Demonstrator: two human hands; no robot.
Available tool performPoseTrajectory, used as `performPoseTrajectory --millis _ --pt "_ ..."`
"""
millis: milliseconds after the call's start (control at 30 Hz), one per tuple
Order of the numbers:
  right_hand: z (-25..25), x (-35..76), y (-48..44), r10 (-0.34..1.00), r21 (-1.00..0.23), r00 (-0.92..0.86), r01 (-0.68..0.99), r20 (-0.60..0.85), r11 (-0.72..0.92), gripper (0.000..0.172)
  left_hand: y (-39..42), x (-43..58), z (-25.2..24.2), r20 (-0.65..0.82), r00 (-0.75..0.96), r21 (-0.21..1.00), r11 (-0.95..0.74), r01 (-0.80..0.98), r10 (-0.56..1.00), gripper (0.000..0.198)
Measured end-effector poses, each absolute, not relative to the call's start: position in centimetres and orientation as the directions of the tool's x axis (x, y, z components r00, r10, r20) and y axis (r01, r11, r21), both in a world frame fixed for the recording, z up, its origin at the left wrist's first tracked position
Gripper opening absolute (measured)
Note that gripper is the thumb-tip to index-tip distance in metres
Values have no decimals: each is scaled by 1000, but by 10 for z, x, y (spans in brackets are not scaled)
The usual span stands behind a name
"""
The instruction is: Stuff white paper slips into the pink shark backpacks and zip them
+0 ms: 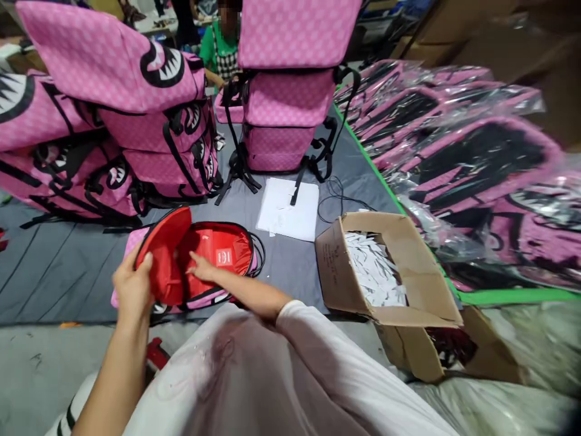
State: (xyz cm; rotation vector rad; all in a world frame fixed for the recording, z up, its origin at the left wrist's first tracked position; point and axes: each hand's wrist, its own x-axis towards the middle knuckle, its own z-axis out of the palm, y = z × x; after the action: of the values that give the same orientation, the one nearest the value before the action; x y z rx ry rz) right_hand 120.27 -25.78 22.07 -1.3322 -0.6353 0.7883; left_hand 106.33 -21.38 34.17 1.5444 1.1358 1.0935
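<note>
A pink backpack (pixel 213 300) lies unzipped on the grey-covered table, its red lining (pixel 240 248) showing. My left hand (pixel 134 281) grips the edge of its raised front flap (pixel 166 260), thumb on the red inner side. Inside the opening is my right hand (pixel 202 268), its fingers stretched toward the left part of the lining and apart, with nothing visible in them. A small pale label (pixel 224 257) sits on the lining beyond that hand. Thin black cords (pixel 259 254) loop at the bag's right end.
Stacked pink backpacks (pixel 163 139) stand behind on the left, and another stack (pixel 285 115) in the middle. White sheets (pixel 290 209) lie before it. An open carton (pixel 336 266) holds paper slips. Plastic-wrapped backpacks (pixel 476 163) fill the right. A person (pixel 220 48) is at the far side.
</note>
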Motion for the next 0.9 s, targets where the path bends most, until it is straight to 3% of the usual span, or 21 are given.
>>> performPoseTrajectory --millis 100,167,233,300,333,533,733,900 --pt "209 1200 -245 884 -981 460 -192 -78 13 43 -198 1039 354 134 2 974 -132 186 991 62" --pt "199 1239 -262 846 -983 527 -183 -83 17 37 -192 1031 355 159 -19 974 -154 164 987 62" --pt "191 1300 -294 662 -990 736 -104 -143 -98 33 -192 1033 351 150 13 976 -150 156 989 62" --pt "182 1368 -334 351 -900 896 -106 -271 -423 30 -196 1042 347 96 31 980 -100 174 995 62" --pt "176 1399 -355 240 -855 923 -148 -300 -498 30 -199 1048 346 69 27 978 -73 195 997 61" --pt "122 1506 -433 -145 -666 917 -373 -372 -646 33 -213 1081 348 18 -34 935 -5 354 999 62" --pt "83 1549 -424 -334 -513 843 -526 -423 -678 46 -210 1090 337 57 -39 884 -32 467 998 61" --pt "69 1580 -438 -267 -481 837 -504 -478 -717 38 -195 1088 325 152 30 835 -145 530 988 58"
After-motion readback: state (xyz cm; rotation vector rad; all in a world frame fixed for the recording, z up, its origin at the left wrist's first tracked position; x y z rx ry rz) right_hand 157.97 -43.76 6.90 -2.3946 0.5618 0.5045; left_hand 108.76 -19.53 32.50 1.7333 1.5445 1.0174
